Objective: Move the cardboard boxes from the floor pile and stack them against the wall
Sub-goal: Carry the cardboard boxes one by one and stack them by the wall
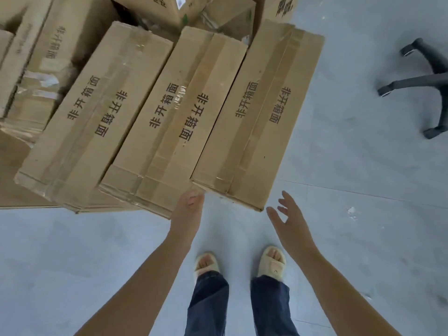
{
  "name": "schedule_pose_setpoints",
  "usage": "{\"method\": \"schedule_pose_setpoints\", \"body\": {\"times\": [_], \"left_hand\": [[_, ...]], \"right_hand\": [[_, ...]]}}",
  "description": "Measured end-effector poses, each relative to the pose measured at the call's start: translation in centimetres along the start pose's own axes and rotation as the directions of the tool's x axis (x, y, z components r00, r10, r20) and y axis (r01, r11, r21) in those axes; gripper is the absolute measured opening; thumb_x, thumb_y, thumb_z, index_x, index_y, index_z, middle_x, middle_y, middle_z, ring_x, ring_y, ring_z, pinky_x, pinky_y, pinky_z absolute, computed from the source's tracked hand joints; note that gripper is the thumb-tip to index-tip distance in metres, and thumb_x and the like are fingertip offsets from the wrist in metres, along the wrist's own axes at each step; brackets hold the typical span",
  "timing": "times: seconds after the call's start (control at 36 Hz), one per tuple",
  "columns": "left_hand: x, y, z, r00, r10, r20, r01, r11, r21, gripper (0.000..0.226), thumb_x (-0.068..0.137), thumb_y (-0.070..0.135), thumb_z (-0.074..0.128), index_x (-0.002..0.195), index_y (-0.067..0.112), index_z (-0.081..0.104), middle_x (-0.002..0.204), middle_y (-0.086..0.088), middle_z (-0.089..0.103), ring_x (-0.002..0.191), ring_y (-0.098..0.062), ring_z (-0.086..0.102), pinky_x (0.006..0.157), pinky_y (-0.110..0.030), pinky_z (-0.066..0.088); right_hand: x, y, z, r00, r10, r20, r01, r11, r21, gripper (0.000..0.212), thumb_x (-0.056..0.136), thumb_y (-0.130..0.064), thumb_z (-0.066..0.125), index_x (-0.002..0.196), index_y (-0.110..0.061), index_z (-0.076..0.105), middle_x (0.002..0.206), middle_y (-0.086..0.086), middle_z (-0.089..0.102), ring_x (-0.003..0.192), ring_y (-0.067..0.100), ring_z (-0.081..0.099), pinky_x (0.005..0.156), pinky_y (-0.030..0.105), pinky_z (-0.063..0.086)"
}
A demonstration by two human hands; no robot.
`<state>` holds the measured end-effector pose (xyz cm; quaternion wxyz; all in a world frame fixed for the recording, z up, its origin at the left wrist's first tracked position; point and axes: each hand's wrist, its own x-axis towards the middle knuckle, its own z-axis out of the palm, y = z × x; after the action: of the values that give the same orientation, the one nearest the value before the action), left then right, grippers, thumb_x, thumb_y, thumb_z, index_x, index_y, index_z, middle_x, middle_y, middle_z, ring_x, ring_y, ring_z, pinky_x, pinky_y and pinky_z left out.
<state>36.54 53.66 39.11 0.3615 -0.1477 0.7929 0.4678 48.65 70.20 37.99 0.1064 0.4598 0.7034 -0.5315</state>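
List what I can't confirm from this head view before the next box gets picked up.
- Left hand: its fingertips reach the near corner of the right-hand box; whether they touch it is unclear.
- Box heights and undersides: hidden in the top-down view.
- Back pile: cut off by the top edge, its prints blurred.
- The wall: not in view.
- Chair base: cut off by the right edge.
- Right hand: open, clear of the boxes.

Open grey floor (351, 166) right of my right hand (288, 219), nothing until the chair base (426, 81) at the upper right of the frame. Ahead, three long boxes lie side by side; the rightmost box (257, 112) blocks the way forward, with only narrow seams between them. More cartons (43, 69) crowd the upper left.
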Motion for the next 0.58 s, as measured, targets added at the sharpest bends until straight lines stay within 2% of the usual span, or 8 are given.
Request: {"method": "schedule_pose_setpoints", "body": {"times": [0.06,0.14,0.19,0.25,0.31,0.39,0.5,0.58], "left_hand": [[3.9,-1.3,2.0,0.988,-0.148,-0.051,0.143,0.986,-0.080,0.010,0.091,0.029,0.052,0.083,0.022,0.052,0.080,0.005,0.043,0.089,-0.020,0.046,0.089,-0.038,0.045],[8.4,-3.1,3.5,0.953,-0.240,-0.188,0.214,0.966,-0.147,0.035,0.079,0.042,0.051,0.105,0.019,0.054,0.085,0.005,0.049,0.091,-0.020,0.052,0.098,-0.044,0.047],[10.3,-4.0,4.0,0.951,-0.213,-0.226,0.172,0.967,-0.189,0.037,0.081,0.048,0.051,0.108,0.024,0.054,0.090,0.009,0.051,0.098,-0.021,0.052,0.102,-0.046,0.044],[11.2,-4.5,4.5,0.955,-0.190,-0.227,0.122,0.951,-0.283,0.037,0.091,0.042,0.055,0.122,0.023,0.052,0.099,0.011,0.053,0.100,-0.016,0.050,0.105,-0.044,0.041],[11.4,-4.7,4.7,0.965,-0.146,-0.215,0.079,0.953,-0.293,0.042,0.094,0.040,0.054,0.132,0.023,0.048,0.103,0.014,0.053,0.098,-0.011,0.051,0.107,-0.041,0.040],[11.5,-4.8,4.8,0.978,-0.063,-0.198,0.019,0.976,-0.219,0.036,0.094,0.040,0.054,0.125,0.024,0.048,0.107,0.010,0.055,0.100,-0.012,0.054,0.104,-0.040,0.043],[10.4,-4.8,5.8,0.996,0.051,-0.069,-0.056,0.996,-0.064,0.031,0.093,0.041,0.055,0.119,0.024,0.050,0.107,0.009,0.060,0.096,-0.008,0.058,0.084,-0.023,0.046],[9.4,-5.6,7.4,0.988,0.127,0.083,-0.129,0.992,0.016,0.057,0.077,0.057,0.060,0.126,0.031,0.054,0.123,0.010,0.061,0.116,-0.008,0.055,0.099,-0.028,0.040]], "right_hand": [[3.2,1.6,1.6,0.998,0.029,0.046,-0.028,0.999,-0.041,0.070,0.096,-0.039,0.051,0.152,-0.024,0.013,0.155,0.002,0.026,0.137,0.018,0.036,0.104,0.030,0.036],[6.3,3.7,3.3,0.989,0.077,0.125,-0.070,0.996,-0.063,0.074,0.095,-0.047,0.047,0.153,-0.024,0.007,0.156,0.003,0.021,0.138,0.022,0.034,0.105,0.034,0.034],[7.5,4.8,4.0,0.985,0.069,0.157,-0.066,0.998,-0.023,0.073,0.095,-0.047,0.048,0.153,-0.026,0.011,0.152,0.004,0.027,0.133,0.022,0.039,0.103,0.035,0.036],[8.2,5.8,4.4,0.982,0.048,0.181,-0.053,0.998,0.020,0.071,0.095,-0.047,0.048,0.152,-0.028,0.012,0.149,0.002,0.032,0.129,0.021,0.043,0.102,0.035,0.038],[8.8,6.5,4.5,0.979,0.032,0.199,-0.044,0.998,0.054,0.071,0.095,-0.048,0.046,0.152,-0.030,0.009,0.149,-0.001,0.032,0.129,0.020,0.043,0.103,0.035,0.037],[9.1,7.1,3.9,0.978,0.004,0.209,-0.027,0.994,0.108,0.065,0.096,-0.048,0.044,0.150,-0.036,0.011,0.143,-0.007,0.037,0.127,0.016,0.043,0.106,0.037,0.038],[9.0,7.6,1.9,0.988,0.034,0.150,-0.080,0.947,0.310,0.049,0.098,-0.040,0.044,0.143,-0.040,0.023,0.118,-0.026,0.047,0.111,0.004,0.050,0.106,0.036,0.040],[9.2,8.7,-0.3,0.995,0.079,0.060,-0.096,0.910,0.403,0.041,0.098,-0.038,0.045,0.136,-0.044,0.031,0.111,-0.034,0.047,0.104,-0.003,0.051,0.107,0.040,0.039]]}}
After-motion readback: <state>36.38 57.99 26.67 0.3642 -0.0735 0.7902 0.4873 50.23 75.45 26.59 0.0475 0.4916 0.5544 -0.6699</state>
